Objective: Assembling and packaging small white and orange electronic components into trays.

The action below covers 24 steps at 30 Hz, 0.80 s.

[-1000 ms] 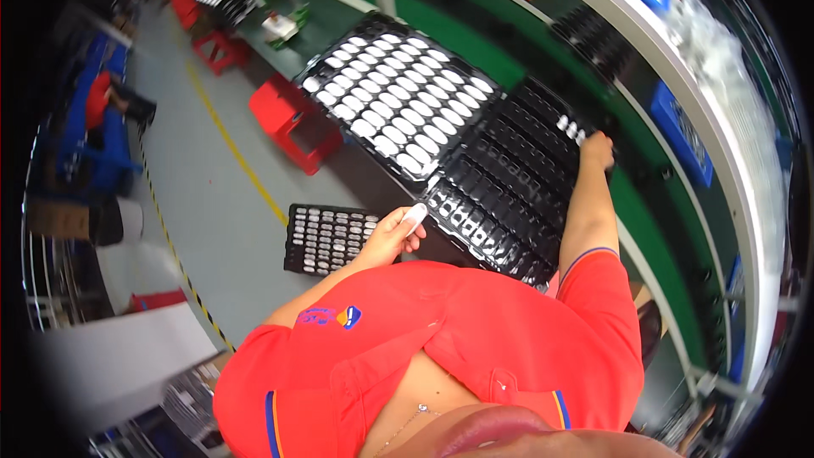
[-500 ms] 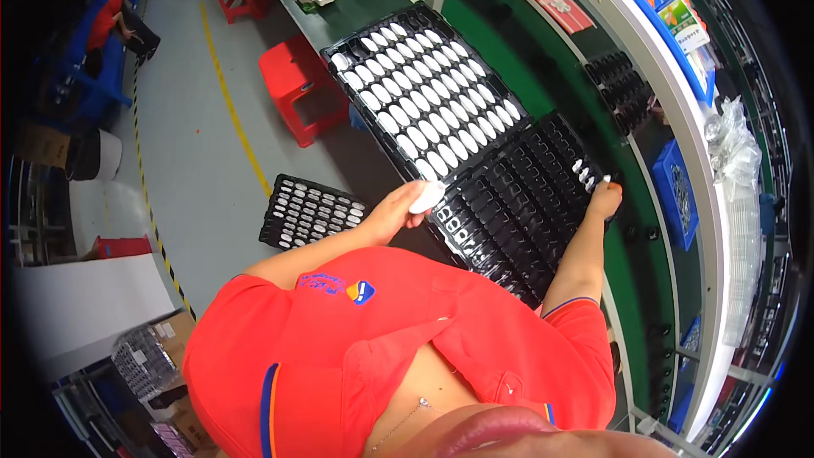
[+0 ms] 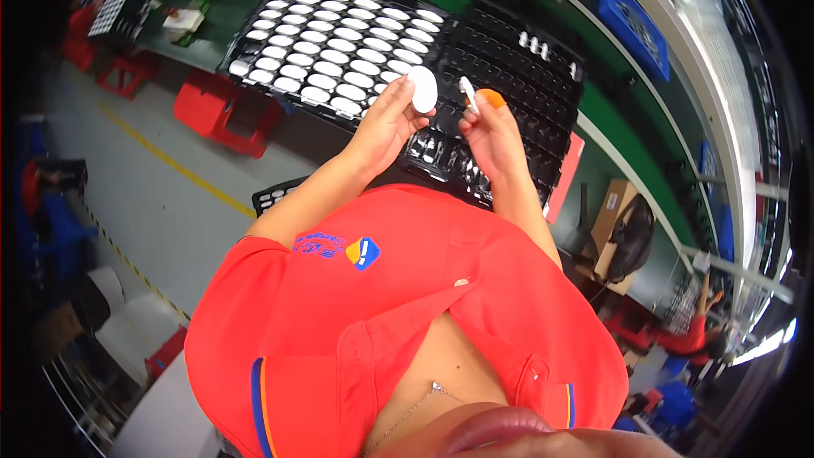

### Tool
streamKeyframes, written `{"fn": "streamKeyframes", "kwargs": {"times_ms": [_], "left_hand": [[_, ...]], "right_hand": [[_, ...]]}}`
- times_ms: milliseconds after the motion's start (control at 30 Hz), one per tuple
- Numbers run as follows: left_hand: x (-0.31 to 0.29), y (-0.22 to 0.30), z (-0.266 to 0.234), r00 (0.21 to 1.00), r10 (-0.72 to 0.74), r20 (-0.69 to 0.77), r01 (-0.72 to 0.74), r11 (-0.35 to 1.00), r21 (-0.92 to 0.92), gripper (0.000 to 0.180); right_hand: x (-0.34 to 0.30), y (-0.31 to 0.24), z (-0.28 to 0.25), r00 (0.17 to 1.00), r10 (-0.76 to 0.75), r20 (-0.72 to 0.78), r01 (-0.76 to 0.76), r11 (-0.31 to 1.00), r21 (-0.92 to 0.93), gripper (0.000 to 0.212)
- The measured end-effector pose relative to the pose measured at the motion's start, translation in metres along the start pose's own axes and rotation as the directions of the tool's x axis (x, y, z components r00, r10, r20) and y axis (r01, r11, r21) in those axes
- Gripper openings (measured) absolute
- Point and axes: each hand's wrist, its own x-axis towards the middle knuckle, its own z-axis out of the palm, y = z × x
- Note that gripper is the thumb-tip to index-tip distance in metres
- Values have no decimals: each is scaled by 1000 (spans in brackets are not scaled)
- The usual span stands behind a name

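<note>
By the near edge of the table (image 3: 201,49), an oval-filled black tray (image 3: 240,68) holds rows of white ovals (image 3: 329,57); just right of it, a second black tray (image 3: 543,89) carries a short row of small white pieces (image 3: 534,45) toward its far edge. Where the trays meet, your left hand (image 3: 386,127) pinches a white oval disc (image 3: 424,89), while your right hand (image 3: 496,136) grips a small white part (image 3: 469,95). Farther off, a blue bin (image 3: 609,13) has blurred contents.

red shirt (image 3: 398,216) | chest: purple-blue lettering (image 3: 319,244) beside blue-and-orange emblem (image 3: 363,254) | wording too blurred to read
</note>
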Motion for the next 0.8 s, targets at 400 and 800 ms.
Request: {"fn": "streamKeyframes", "kwargs": {"times_ms": [400,800], "left_hand": [[-4,7,31,986,-33,162,-44,893,447,41],[0,4,20,967,-73,243,-54,877,478,38]], "right_hand": [[-37,2,26,750,-650,122,438,350,-828,21],[-43,2,32,674,-679,292,440,51,-896,24]]}}
